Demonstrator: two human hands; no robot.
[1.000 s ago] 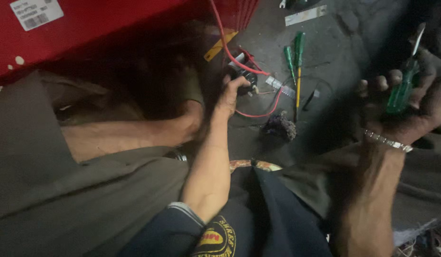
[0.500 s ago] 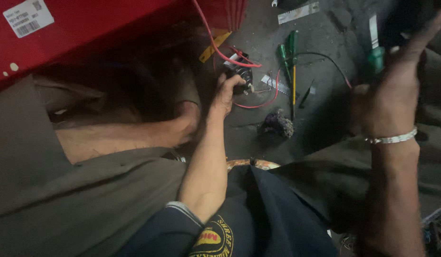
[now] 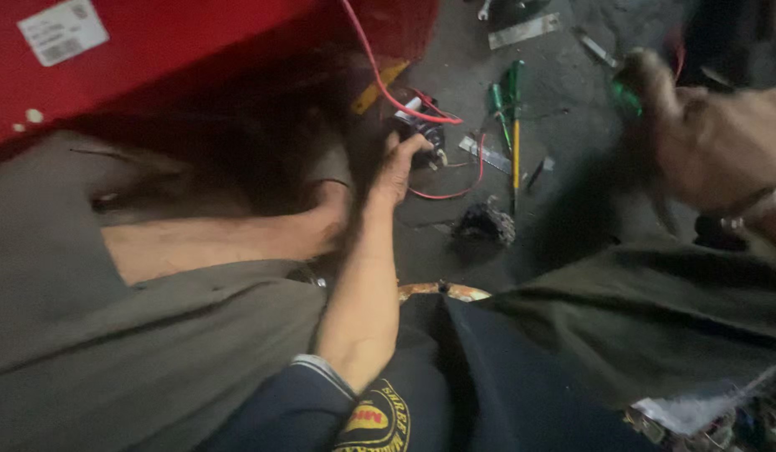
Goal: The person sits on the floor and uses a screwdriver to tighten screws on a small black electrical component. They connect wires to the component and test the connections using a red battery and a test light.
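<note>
Black electrical part (image 3: 423, 134) w/ red wires (image 3: 455, 180) sits on the floor just below the red machine body (image 3: 179, 50), centre of view. Left hand (image 3: 400, 163) rests on it, fingers curled round its near side; grip looks closed on the part, though fingertips are partly hidden in shadow.

Right hand (image 3: 706, 142) is up at the right edge, blurred, grip clamped on a green-handled screwdriver (image 3: 629, 96), well apart from the part.

Progress, judging by the layout: part is out of the machine or hanging off it by wires, one red lead running up into the body. Wires are loose, nothing looks refitted. Work seems mid-way; whether any fixing is undone or done can't be told, too dark.

Surface: bare grey concrete floor (image 3: 572, 192), dirty, no desk. Person sits on it, bare leg (image 3: 220, 238) folded across, olive trousers (image 3: 137, 360) filling the bottom left.

Loose bits, big to small: two green-handled screwdrivers (image 3: 507, 100) lying side by side near the part, a dark crumpled wad (image 3: 486, 223) just below them, flat metal strip (image 3: 522, 32) at the top, small metal tab (image 3: 486, 155) beside the wires.
</note>
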